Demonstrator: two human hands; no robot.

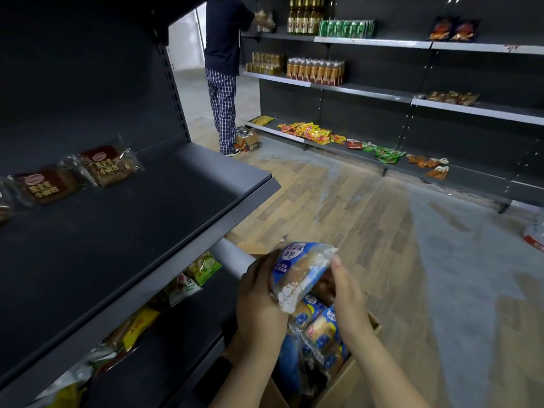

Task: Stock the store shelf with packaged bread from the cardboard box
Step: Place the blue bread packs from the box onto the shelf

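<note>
A blue and white bread packet is held above the open cardboard box at the bottom centre. My left hand grips its left side. My right hand pinches its right edge. More blue bread packets lie inside the box. To the left runs the dark shelf, with two brown bread packets at its back left.
Under the dark shelf, a lower shelf holds green and yellow snack bags. Another person stands far ahead at the opposite shelving, which carries bottles, cans and snack packets. A small box of cans sits by their feet.
</note>
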